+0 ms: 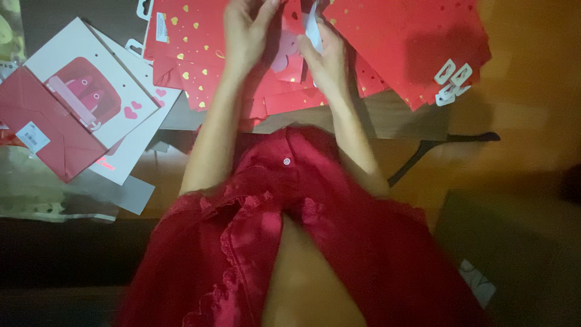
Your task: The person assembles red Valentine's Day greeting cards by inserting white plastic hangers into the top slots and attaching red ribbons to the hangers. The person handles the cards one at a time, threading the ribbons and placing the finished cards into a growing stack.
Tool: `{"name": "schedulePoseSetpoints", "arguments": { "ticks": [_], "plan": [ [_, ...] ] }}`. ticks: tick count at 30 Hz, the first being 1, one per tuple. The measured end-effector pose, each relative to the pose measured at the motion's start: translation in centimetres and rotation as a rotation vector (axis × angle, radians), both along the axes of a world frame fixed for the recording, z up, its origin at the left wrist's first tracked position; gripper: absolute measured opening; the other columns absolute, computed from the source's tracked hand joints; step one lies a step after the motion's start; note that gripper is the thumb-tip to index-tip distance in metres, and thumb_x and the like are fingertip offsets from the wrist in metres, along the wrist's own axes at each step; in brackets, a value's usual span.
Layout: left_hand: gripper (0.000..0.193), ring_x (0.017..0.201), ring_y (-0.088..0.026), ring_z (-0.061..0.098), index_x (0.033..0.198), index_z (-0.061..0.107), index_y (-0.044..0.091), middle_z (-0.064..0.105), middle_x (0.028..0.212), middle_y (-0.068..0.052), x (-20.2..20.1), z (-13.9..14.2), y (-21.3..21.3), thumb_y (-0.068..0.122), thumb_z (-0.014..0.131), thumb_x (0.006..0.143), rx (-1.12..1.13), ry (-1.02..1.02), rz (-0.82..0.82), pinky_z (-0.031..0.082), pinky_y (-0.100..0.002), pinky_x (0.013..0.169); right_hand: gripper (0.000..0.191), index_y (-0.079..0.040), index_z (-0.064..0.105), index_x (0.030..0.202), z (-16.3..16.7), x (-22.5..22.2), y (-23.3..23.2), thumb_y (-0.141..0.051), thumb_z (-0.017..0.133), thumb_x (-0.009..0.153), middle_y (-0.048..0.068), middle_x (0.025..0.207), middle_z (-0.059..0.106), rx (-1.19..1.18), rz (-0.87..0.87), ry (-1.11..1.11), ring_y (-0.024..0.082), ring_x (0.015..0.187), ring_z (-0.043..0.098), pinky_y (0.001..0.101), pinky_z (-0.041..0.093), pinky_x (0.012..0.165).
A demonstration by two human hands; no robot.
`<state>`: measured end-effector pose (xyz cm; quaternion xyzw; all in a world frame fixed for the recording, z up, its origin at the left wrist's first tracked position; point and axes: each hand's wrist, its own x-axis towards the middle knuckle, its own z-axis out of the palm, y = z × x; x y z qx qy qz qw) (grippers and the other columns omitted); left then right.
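Red bags (pixel 200 54) with gold hearts, flat, overlapping, white tags (pixel 451 75) at edge, left hand (pixel 245 36) and right hand (pixel 324 57) pinching white slip (pixel 311 27) above them.

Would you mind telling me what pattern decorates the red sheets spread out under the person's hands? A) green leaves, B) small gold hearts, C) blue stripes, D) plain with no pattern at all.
B: the red sheets beneath the left hand and right hand are scattered with small gold hearts, seen clearly beside the left wrist.
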<state>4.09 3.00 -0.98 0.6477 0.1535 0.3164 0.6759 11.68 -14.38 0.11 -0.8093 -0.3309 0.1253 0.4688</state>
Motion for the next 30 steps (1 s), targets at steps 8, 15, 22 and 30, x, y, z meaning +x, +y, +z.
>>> {"name": "schedulePoseSetpoints", "arguments": {
  "ticks": [8, 15, 22, 30],
  "plan": [
    [0.018, 0.092, -0.012, 0.069, 0.109, 0.071, -0.006, 0.077, 0.101, -0.007, -1.0, -0.3, -0.7, 0.011, 0.066, 0.105, -0.068, -0.041, -0.065, 0.057, -0.031, 0.084, 0.024, -0.002, 0.065, 0.129, 1.3, -1.0, -0.4, -0.01, 0.06, 0.107, 0.007, 0.098, 0.075, 0.163, 0.034, -0.06, 0.018, 0.087, 0.073, 0.0356, 0.057, 0.073],
    [0.012, 0.095, -0.015, 0.073, 0.107, 0.067, -0.004, 0.077, 0.1, -0.009, -0.6, -0.1, -1.1, 0.008, 0.067, 0.105, 0.126, -0.002, 0.025, 0.058, -0.032, 0.088, 0.022, 0.002, 0.057, 0.12, 1.2, 0.3, 2.5, -0.009, 0.065, 0.103, 0.018, 0.093, 0.069, 0.168, -0.076, -0.16, 0.033, 0.082, 0.068, 0.0403, 0.054, 0.076],
    [0.015, 0.096, -0.017, 0.076, 0.112, 0.068, -0.003, 0.079, 0.102, -0.01, -0.4, 0.0, -1.2, 0.009, 0.067, 0.103, 0.133, 0.012, 0.036, 0.059, -0.031, 0.087, 0.021, 0.0, 0.059, 0.117, -0.2, 1.0, 2.9, -0.008, 0.065, 0.099, 0.02, 0.099, 0.07, 0.135, -0.066, -0.135, 0.036, 0.092, 0.071, 0.0411, 0.056, 0.081],
    [0.014, 0.096, -0.017, 0.075, 0.109, 0.069, -0.003, 0.078, 0.101, -0.01, -0.5, 0.5, -1.2, 0.009, 0.07, 0.102, 0.165, 0.01, 0.061, 0.058, -0.032, 0.087, 0.019, 0.001, 0.061, 0.112, -0.4, 1.1, 3.3, -0.008, 0.068, 0.096, 0.019, 0.092, 0.068, 0.086, -0.132, -0.167, 0.033, 0.083, 0.068, 0.0398, 0.054, 0.075]
  ]
}}
